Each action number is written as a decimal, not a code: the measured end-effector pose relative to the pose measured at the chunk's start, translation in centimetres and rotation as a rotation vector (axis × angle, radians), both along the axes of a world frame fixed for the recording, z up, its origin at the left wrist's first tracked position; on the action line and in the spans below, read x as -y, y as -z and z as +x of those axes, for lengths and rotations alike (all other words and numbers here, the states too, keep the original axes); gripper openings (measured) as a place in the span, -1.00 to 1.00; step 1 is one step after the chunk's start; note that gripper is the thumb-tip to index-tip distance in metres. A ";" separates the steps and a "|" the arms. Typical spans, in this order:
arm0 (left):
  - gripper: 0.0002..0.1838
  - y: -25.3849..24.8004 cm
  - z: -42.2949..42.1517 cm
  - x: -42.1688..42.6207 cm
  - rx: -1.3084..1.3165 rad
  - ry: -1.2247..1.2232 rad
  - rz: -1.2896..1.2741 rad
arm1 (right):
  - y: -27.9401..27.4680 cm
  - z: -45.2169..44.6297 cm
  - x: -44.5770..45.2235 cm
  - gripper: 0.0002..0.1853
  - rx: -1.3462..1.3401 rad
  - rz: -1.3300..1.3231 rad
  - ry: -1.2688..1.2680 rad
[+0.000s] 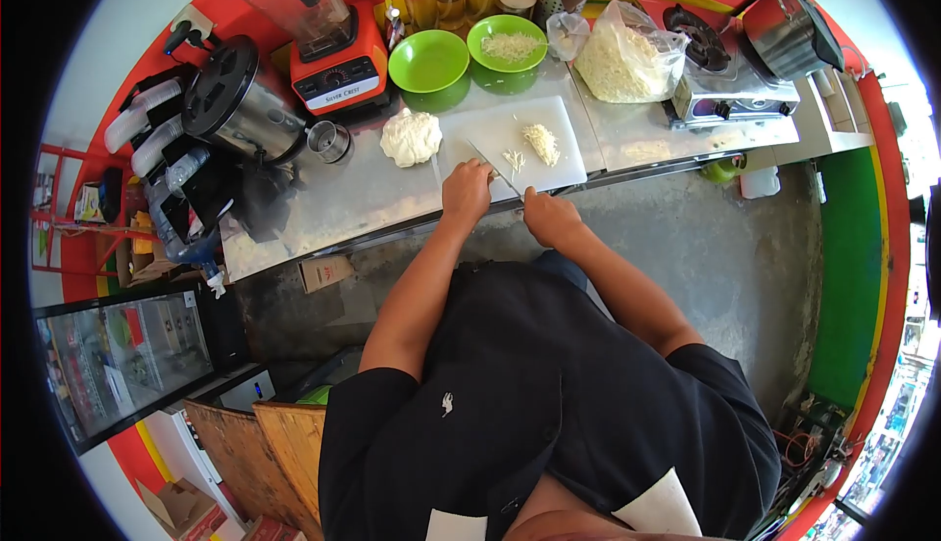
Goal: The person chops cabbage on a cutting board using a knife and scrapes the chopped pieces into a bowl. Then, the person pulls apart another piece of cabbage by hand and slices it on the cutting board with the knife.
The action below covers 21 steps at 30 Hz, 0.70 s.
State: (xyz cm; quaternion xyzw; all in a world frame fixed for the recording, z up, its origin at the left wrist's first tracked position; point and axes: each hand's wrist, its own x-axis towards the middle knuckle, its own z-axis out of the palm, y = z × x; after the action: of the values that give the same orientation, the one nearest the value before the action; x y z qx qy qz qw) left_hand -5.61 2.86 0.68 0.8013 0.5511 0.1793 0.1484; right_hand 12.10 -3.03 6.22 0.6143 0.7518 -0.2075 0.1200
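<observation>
My right hand [552,218] is closed around the handle of a kitchen knife [495,169], whose blade points away to the left over a white cutting board [569,154]. At the board's near edge, my left hand [467,191] has its fingers curled beside the blade. Whatever lies under those fingers is hidden. A pile of pale, finely cut food [540,145] rests on the right half of the board. Between it and the blade lies a smaller bunch of pale strips [514,160]. Left of the board is a white, rounded bundle [411,138].
Behind the board stand a green bowl [428,61] and another green bowl [475,43] with pale shreds. A filled plastic bag [627,56] sits by a gas stove [730,90]. Leftward are a red blender [338,75], a steel cup [328,141] and a large pot [245,110].
</observation>
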 end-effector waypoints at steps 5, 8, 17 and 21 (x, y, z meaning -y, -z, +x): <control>-0.89 0.6 0.1 0.6 0.053 -0.006 0.082 | 0.9 -0.5 0.1 -0.81 -0.016 -0.049 0.038; -0.94 1.2 0.4 0.7 0.090 -0.013 0.079 | 2.3 -0.7 -0.2 -0.83 -0.090 0.013 0.134; -0.92 1.3 0.8 1.1 0.144 -0.073 0.104 | 0.5 -1.8 -0.2 -0.82 -0.013 -0.036 0.130; -0.86 0.8 1.0 1.3 0.108 -0.079 0.096 | 1.7 -1.8 -0.7 -0.83 -0.058 -0.001 0.159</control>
State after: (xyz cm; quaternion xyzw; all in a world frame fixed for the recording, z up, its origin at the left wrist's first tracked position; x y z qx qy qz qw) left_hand -4.65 1.58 -0.11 0.7742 0.5644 0.2541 0.1321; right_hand 10.32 -2.35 4.53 0.6657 0.7037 -0.2345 0.0816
